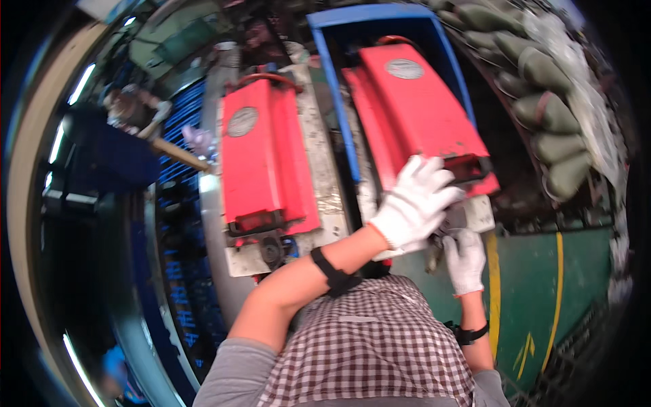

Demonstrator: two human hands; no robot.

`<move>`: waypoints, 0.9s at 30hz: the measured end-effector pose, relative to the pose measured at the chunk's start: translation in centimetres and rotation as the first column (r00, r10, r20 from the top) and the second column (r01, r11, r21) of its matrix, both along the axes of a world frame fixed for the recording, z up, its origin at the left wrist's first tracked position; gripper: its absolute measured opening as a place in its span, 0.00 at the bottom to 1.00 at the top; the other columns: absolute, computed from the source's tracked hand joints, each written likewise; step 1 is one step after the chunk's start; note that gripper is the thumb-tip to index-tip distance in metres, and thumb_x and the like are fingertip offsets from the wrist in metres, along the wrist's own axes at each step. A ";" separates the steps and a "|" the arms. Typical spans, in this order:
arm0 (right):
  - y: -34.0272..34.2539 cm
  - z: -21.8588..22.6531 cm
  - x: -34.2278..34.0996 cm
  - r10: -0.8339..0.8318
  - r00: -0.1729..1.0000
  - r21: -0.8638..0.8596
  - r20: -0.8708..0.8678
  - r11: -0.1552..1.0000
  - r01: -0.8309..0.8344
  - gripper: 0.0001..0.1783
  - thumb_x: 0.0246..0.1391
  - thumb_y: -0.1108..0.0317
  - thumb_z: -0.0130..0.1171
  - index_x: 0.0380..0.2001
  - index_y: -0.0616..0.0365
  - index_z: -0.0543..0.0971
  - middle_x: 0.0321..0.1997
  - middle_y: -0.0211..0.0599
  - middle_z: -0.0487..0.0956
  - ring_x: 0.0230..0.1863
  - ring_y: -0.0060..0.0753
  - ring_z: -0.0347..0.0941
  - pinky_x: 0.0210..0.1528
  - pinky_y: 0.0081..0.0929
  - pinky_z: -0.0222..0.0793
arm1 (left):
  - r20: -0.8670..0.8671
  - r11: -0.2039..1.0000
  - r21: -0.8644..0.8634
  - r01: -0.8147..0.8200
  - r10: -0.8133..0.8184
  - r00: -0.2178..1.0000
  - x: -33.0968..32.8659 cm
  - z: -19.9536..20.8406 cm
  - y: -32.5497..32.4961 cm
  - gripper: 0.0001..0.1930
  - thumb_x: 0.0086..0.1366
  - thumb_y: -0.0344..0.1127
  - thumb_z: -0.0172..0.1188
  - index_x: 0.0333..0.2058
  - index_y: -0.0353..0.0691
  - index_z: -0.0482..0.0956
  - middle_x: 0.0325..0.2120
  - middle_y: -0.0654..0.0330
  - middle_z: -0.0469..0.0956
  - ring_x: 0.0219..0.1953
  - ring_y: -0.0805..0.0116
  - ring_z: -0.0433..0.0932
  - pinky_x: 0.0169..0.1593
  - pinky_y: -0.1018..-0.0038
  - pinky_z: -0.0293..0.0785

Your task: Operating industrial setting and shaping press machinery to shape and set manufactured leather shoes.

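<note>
My left hand (417, 203), in a white knit glove, lies with fingers stretched over the front end of the right-hand red machine cover (424, 95), beside its black handle (468, 169). Below it, my right hand (466, 261), gloved likewise, reaches up to the front of the same machine. Its fingers and thumb are at a small dark metal part (435, 254) under the cover's end; what they pinch there is too blurred to name. A second red machine cover (261, 156) with an oval plate stands to the left, no hand on it.
A blue frame (380, 12) surrounds the right-hand cover. Several olive-green shoe-last shapes (546, 112) stand on a rack at the right, by clear plastic sheeting (597, 115). Yellow lines (494, 292) mark the green floor (529, 271). Another person's hand (163, 110) shows at the far left.
</note>
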State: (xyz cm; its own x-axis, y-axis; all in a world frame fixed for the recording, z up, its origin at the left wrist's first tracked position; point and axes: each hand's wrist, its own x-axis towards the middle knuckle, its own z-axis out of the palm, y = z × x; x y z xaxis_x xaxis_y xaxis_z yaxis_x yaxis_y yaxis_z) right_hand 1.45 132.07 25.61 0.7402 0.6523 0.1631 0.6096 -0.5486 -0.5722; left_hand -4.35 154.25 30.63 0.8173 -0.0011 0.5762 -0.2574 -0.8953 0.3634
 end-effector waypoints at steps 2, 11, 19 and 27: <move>2.9 0.2 2.1 0.150 0.977 0.041 0.152 0.987 -0.158 0.11 0.53 0.67 0.67 0.39 0.59 0.82 0.39 0.45 0.81 0.46 0.54 0.77 0.52 0.46 0.71 | 0.132 0.998 -0.016 -0.062 0.063 0.989 1.7 0.8 0.6 0.19 0.50 0.36 0.68 0.43 0.47 0.81 0.45 0.57 0.72 0.58 0.50 0.70 0.61 0.46 0.65; 17.9 -10.1 10.9 -0.032 0.987 -0.088 0.160 0.995 0.046 0.39 0.61 0.44 0.59 0.70 0.52 0.70 0.75 0.54 0.66 0.75 0.52 0.61 0.73 0.43 0.57 | 0.309 0.983 -0.112 -0.144 0.172 0.935 6.3 12.7 6.2 0.15 0.50 0.35 0.67 0.39 0.42 0.83 0.48 0.50 0.75 0.55 0.46 0.74 0.60 0.53 0.70; 14.3 -6.7 14.1 0.272 0.512 0.446 -0.815 0.859 0.253 0.35 0.66 0.56 0.60 0.70 0.62 0.68 0.66 0.38 0.75 0.63 0.34 0.72 0.64 0.34 0.68 | 0.192 0.912 -0.344 -0.222 0.299 0.935 -3.6 11.1 9.1 0.36 0.58 0.35 0.67 0.65 0.36 0.69 0.64 0.41 0.67 0.64 0.39 0.70 0.68 0.58 0.67; 12.0 -1.8 -0.4 0.605 0.116 0.616 -0.788 0.776 0.135 0.45 0.56 0.57 0.61 0.73 0.65 0.61 0.68 0.50 0.74 0.66 0.47 0.73 0.72 0.42 0.66 | -0.279 -0.039 -0.960 -0.279 0.010 0.960 -20.5 -0.3 8.0 0.51 0.66 0.45 0.67 0.77 0.37 0.43 0.75 0.42 0.51 0.77 0.50 0.54 0.75 0.59 0.56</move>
